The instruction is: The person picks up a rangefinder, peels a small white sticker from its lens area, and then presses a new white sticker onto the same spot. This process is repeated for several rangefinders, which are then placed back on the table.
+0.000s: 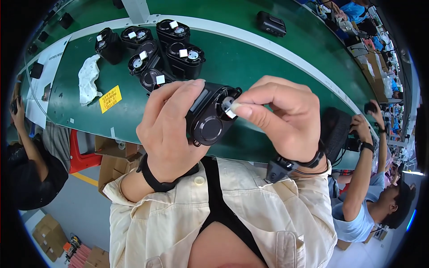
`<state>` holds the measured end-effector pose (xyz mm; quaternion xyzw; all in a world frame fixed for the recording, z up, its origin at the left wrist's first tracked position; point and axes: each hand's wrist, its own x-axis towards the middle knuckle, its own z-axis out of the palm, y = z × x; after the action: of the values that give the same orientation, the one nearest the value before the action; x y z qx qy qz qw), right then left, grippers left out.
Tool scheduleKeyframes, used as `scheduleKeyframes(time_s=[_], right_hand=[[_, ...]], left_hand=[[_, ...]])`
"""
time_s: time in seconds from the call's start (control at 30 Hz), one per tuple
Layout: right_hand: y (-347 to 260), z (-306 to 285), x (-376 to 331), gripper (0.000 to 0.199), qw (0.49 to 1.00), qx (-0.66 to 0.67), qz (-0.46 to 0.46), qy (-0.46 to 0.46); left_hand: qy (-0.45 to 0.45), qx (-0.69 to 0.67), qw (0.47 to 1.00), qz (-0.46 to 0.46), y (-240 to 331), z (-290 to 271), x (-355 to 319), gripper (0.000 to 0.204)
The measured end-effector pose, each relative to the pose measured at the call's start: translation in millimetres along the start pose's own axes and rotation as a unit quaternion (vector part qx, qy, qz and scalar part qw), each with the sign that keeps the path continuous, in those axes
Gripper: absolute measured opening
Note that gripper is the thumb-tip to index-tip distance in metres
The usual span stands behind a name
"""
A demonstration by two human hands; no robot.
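Observation:
My left hand (172, 125) is wrapped round a black oval-ended device (211, 127), raised above the green bench and tilted with its end face up. That face has a round black cap and a recessed round opening with a pale disc. At the opening, the thumb and forefinger of my right hand (286, 116) pinch a small white square tab (231, 113). Whether the tab is stuck to the device, I cannot tell. Just beyond my left hand stand several like black devices (185, 62), each with a white square tab on its top.
Crumpled white wrapping (89, 79) and a yellow label (110, 99) lie on the green bench (134, 109). A black box-shaped device (271, 23) sits beyond the pale rail (250, 38). A black mesh case (336, 134) is at right. Co-workers work on both sides; cartons (118, 163) stand below the left edge.

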<state>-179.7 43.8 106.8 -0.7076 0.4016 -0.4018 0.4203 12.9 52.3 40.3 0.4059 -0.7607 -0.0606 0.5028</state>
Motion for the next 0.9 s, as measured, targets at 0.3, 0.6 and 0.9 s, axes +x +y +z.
scheduleKeyframes(time_s=[0.3, 0.6, 0.9], right_hand=[[15, 16, -1, 0.011, 0.997, 0.04, -0.023, 0.064], [29, 3, 8, 0.021, 0.978, 0.204, -0.017, -0.049], [24, 2, 13, 0.029, 0.978, 0.205, 0.048, -0.011]], left_hand=[[0.025, 0.024, 0.999, 0.0, 4, 0, 3, 0.069], [0.021, 0.008, 1.0, -0.021, 6, 3, 3, 0.067], [0.009, 0.01, 1.0, 0.025, 1, 4, 4, 0.066]])
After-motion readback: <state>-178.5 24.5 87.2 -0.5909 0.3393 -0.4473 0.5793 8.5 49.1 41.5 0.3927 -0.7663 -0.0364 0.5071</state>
